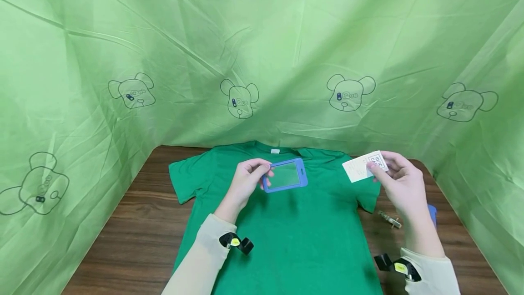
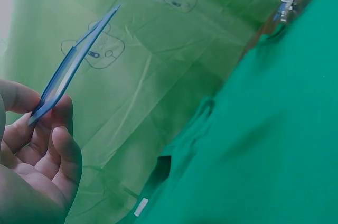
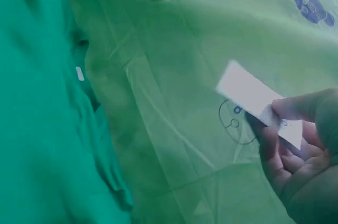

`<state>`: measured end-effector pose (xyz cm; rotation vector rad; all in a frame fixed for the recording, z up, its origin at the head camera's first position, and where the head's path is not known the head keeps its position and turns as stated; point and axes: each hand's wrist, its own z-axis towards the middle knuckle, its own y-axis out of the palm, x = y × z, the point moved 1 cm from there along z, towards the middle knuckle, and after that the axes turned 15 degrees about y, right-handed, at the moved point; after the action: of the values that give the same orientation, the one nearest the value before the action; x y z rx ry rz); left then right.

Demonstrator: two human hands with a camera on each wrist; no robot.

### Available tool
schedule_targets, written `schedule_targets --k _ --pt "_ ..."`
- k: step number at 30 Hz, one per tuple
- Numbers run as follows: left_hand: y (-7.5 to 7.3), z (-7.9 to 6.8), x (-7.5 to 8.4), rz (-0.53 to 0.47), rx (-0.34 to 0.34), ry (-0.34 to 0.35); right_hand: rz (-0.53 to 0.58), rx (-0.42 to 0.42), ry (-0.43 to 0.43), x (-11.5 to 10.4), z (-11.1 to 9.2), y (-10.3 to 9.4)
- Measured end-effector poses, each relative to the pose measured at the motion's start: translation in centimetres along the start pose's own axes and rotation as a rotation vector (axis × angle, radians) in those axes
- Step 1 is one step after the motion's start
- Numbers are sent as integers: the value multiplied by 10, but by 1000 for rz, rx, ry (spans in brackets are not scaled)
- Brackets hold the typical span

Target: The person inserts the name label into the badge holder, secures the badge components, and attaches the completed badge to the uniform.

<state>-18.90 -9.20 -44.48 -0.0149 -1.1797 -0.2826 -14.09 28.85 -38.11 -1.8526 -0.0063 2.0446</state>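
Observation:
My left hand (image 1: 247, 179) pinches one end of a blue-framed card holder (image 1: 285, 175) with a clear window, held above the shirt. Edge-on in the left wrist view, the card holder (image 2: 74, 68) sits between thumb and fingers. In my right hand (image 1: 403, 181) is a white card (image 1: 358, 167) printed "ID/IC CARD", gripped at its right end by thumb and fingers. The same white card (image 3: 253, 94) tilts in the right wrist view. Holder and card are apart. Beneath both hands lies a green T-shirt (image 1: 278, 231), spread flat with its collar away from me.
A metal clip (image 1: 390, 219) lies on the wooden table (image 1: 135, 222) right of the shirt. Behind my right wrist a blue object (image 1: 432, 214) shows partly. Green cloth walls (image 1: 286, 35) with bear-head drawings surround the table's back and sides.

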Motion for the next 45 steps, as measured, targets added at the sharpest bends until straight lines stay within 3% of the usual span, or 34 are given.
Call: schedule_targets --k 9,16,31,37,45 --pt "-2 2 0 13 12 5 -101 -15 -20 -21 -10 6" --pt "-2 2 0 16 9 14 -203 -36 -56 -43 -12 21" --pt "-3 4 1 24 7 11 -109 -161 49 -68 -7 68" --pt "-3 3 2 31 3 13 -72 -201 144 -58 -8 71" --pt "-6 1 0 47 12 12 31 -239 197 -45 -5 77"
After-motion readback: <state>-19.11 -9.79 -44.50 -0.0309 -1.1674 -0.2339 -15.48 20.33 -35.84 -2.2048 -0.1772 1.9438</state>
